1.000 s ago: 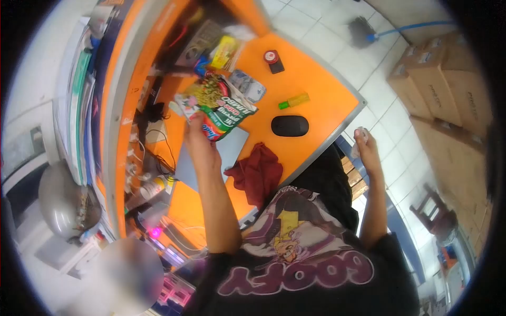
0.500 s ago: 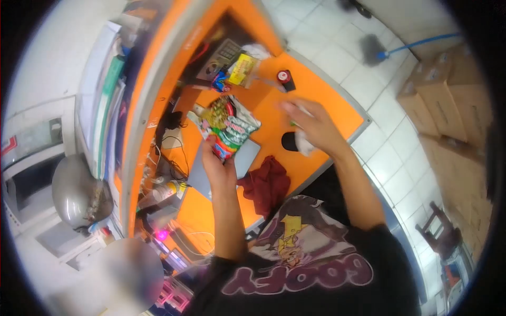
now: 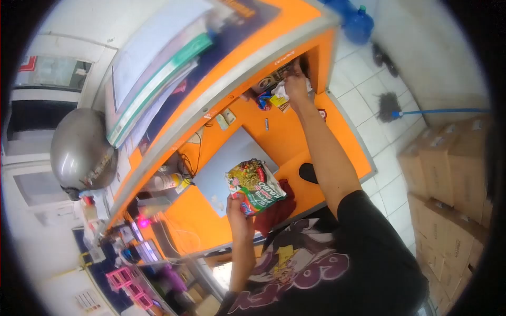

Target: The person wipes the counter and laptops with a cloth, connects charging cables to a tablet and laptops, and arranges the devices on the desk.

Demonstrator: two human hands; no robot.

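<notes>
My left hand (image 3: 240,215) grips a JUMBO instant noodle packet (image 3: 255,187) by its lower left edge, the printed face turned up. The packet is above the grey laptop lid (image 3: 232,163) and a dark red cloth (image 3: 276,208). My right hand (image 3: 296,84) reaches to the far end of the orange desk, under the raised panel. Beside and below it lies a crumpled white thing (image 3: 282,92), with a yellow packet (image 3: 279,101) and a small blue wrapper (image 3: 264,101) close by. The right fingers are partly hidden, so anything they hold is unclear.
An orange panel (image 3: 253,68) with a grey edge rises along the desk's far side. A black oval object (image 3: 308,173) lies by my right forearm. Cables (image 3: 187,166) and a bottle (image 3: 164,181) are on the left. Cardboard boxes (image 3: 448,158) stand on the right.
My right hand has moved from above the desk's right part to its far end. My left hand has brought the noodle packet closer to my body. The camera view has shifted.
</notes>
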